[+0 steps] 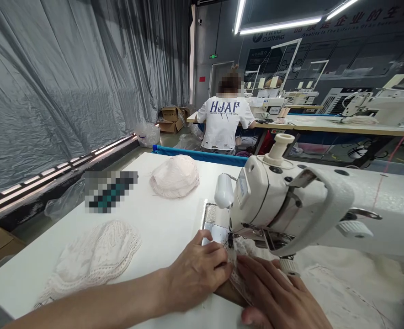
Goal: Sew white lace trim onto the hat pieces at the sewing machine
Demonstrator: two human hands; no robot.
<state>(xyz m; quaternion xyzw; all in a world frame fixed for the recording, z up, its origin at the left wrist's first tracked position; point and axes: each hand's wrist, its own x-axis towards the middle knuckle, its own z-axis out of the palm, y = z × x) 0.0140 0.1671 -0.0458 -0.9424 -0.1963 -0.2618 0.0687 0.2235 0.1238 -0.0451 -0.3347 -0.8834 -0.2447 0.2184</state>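
Note:
Under the needle end of a white sewing machine [253,201] lies a piece of pale lace fabric [235,274]. My left hand [200,269] is closed at the fabric's left edge, its fingers curled and pinching the lace close to the presser foot [230,240]. Flat on the same lace, just right of it, rests my right hand [277,288] with its fingers stretched forward. More cream lace fabric [353,288] spreads beneath the machine arm on the right. The lace between my fingers is partly hidden.
On the white table [167,237] are a pale pink stack of fabric pieces [175,177], a lace-edged white stack [95,253] and a blurred dark object [111,194]. A co-worker [224,119] sits ahead at another sewing table. Cardboard boxes [171,119] stand by the curtain.

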